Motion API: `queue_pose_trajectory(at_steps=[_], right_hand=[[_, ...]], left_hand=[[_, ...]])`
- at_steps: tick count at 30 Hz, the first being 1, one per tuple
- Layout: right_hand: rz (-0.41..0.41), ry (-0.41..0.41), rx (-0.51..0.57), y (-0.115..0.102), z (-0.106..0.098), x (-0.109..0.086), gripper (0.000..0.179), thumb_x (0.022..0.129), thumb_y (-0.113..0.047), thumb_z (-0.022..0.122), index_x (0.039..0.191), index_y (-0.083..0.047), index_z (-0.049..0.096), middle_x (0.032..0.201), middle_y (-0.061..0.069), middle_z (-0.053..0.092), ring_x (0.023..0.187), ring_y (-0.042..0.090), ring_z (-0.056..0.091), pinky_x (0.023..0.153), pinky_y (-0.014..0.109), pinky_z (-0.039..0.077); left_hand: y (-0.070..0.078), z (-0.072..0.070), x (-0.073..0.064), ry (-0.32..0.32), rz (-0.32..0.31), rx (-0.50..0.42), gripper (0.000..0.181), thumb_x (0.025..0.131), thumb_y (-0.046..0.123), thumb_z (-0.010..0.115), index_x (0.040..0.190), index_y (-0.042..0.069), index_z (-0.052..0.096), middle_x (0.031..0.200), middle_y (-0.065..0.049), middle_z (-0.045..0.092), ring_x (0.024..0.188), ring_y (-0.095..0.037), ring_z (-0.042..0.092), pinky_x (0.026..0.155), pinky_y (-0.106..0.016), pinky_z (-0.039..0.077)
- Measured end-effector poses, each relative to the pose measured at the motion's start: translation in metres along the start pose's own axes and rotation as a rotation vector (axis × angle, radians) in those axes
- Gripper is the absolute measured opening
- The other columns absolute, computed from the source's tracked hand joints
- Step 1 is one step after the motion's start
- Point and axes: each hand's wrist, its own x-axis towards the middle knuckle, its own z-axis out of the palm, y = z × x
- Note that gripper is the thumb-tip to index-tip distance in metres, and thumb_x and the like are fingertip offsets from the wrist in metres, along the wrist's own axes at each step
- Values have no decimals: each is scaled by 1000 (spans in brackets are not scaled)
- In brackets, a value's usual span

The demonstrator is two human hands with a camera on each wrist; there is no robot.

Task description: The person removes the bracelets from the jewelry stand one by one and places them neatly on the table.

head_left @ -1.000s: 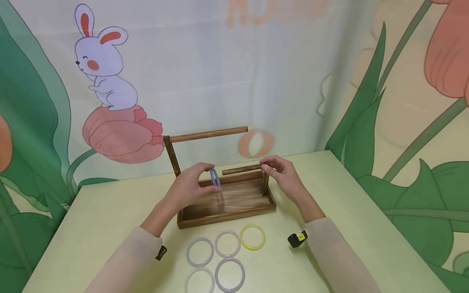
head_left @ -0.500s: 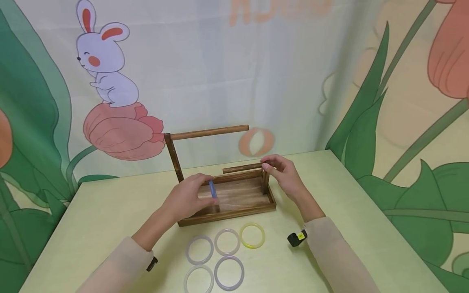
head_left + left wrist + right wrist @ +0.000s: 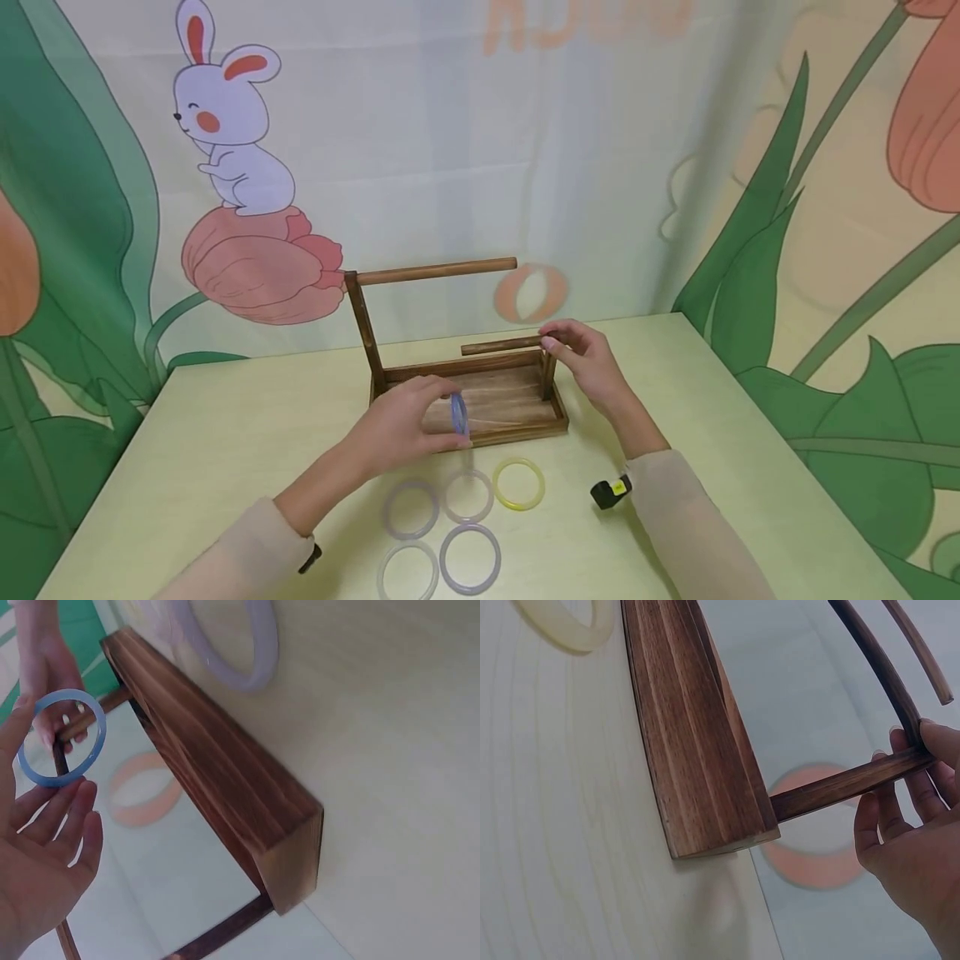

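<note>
My left hand (image 3: 401, 425) pinches a translucent blue bangle (image 3: 101, 731) between thumb and fingertips. In the head view the bangle is nearly edge-on, overlapping the tray of a brown wooden stand (image 3: 525, 431). My right hand (image 3: 588, 362) grips the top of the stand's short right post (image 3: 844, 785), where the lower bar (image 3: 498, 345) begins. The taller left post (image 3: 365, 325) carries a longer upper bar (image 3: 438, 271). Neither bar has a bangle on it. Part of the tray's left end is hidden behind my left hand.
On the table in front of the stand lie several bangles: a yellow one (image 3: 518, 507), a pale pink one (image 3: 468, 522), a purple one (image 3: 470, 592), a lavender one (image 3: 411, 537) and a whitish one (image 3: 380, 575). A printed curtain (image 3: 420, 167) hangs behind the table.
My left hand has come down and nearer the table's front with the blue bangle, from above the tray to over its front wall. My right hand keeps its grip on the post.
</note>
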Motion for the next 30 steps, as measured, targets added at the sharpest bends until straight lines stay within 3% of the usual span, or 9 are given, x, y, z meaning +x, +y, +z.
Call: queue_pose_trajectory(at_steps=[4,7,10,17,20,23,30], right_hand=[[1,-3,18,2,0,-2,30,98,-31,64,119,-9,64,116,10,65,109,24,58,94,32,47],[10,-4,25,4,-1,-5,29,98,-29,64,119,-8,63,115,12,64,108,27,58,93,33,47],[22,-9,28,4,-2,-7,29,99,-27,63,120,-7,63,116,13,64,110,31,57,95,38,47],[19,-23,12,-29,0,-12,28,100,-17,60,121,1,61,116,18,63,110,36,56,93,36,48],[29,-22,26,-22,0,-10,26,100,-17,61,120,-1,61,117,18,63,111,40,55,95,44,47],[31,-21,36,-10,0,-6,26,100,-18,61,121,-2,62,117,19,63,112,42,55,96,48,46],[2,-5,20,0,-1,0,29,99,-28,64,119,-8,64,115,14,64,109,36,57,92,36,48]], left_hand=[[16,10,-8,-30,114,-69,68,76,55,81,132,22,61,128,8,63,121,-11,57,100,-34,47],[29,18,-15,-76,165,-128,68,76,56,80,132,22,61,129,10,62,124,-11,55,103,-35,45],[41,25,-22,-119,159,-168,68,76,58,78,132,24,60,132,13,60,126,-10,53,105,-37,44],[56,43,-30,-232,108,-250,68,76,59,78,132,24,60,128,19,58,122,-4,53,103,-32,44],[59,53,-33,-270,110,-254,67,76,58,78,130,24,61,126,19,59,119,-3,53,102,-29,45],[62,62,-36,-280,144,-247,65,76,57,79,129,24,62,125,18,60,117,-2,53,101,-27,44],[67,70,-36,-234,211,-196,66,74,57,81,128,24,63,125,19,61,116,0,54,100,-29,45]])
